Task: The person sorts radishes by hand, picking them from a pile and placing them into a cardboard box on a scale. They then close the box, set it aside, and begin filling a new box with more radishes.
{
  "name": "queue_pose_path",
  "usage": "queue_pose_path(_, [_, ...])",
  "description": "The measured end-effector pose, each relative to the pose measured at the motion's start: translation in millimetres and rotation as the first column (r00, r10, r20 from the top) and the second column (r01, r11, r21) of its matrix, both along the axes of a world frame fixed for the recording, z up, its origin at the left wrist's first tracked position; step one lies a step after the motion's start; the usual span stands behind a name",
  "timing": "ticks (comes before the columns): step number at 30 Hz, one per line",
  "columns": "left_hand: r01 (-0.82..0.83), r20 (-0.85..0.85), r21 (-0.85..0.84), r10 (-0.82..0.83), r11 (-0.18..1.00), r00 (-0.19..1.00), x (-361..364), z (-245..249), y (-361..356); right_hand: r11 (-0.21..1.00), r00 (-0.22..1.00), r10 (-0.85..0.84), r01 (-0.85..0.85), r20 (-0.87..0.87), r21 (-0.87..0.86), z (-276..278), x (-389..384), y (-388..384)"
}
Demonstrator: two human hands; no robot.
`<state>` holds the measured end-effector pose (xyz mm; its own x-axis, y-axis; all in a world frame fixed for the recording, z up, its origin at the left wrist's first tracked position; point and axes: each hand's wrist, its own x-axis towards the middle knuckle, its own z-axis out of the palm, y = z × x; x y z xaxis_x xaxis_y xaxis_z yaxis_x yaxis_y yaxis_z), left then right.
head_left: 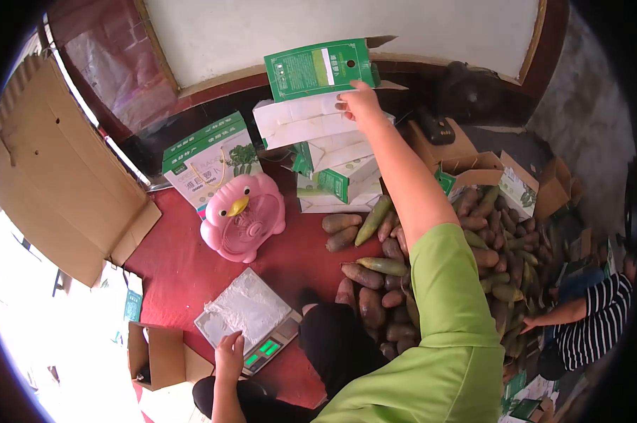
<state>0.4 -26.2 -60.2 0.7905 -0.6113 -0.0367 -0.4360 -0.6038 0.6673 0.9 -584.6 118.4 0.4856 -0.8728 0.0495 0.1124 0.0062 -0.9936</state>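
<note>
My right hand (363, 106) reaches far forward with its fingers closed at the edge of a green and white carton (304, 74), the top one of a loose stack against the wall. Below it lie more white and green cartons (347, 173), some flattened and tilted. Low and to the left, my left hand (229, 356) hovers by the front edge of a digital scale (251, 307), fingers apart and holding nothing. Crinkled clear plastic covers the scale's plate, and its green display is lit. A pink bird-shaped basin (244, 220) stands beyond the scale.
A large heap of green and reddish-brown long radishes (375, 278) spreads over the red floor at right. A person in a striped top (593, 321) reaches into it. A printed box (213, 162), an open brown box (156, 356) and a cardboard sheet (57, 169) stand left.
</note>
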Motion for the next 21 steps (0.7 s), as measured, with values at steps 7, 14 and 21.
queue_pose_path(7, [-0.09,-0.076,-0.052,0.086,0.995,0.993,13.9,0.6,11.5,0.999,0.994,0.034,-0.037,0.101,0.031,21.6,30.1,-32.4])
queue_pose_path(14, [-0.104,-0.08,0.014,0.105,0.994,0.991,20.2,1.8,20.8,0.989,0.975,0.093,-0.114,0.202,0.098,15.4,51.6,-60.1])
queue_pose_path(21, [-0.112,-0.08,-0.022,0.11,0.993,0.991,21.5,-3.9,22.0,0.959,0.944,0.151,-0.212,0.292,0.19,14.2,70.8,-76.6])
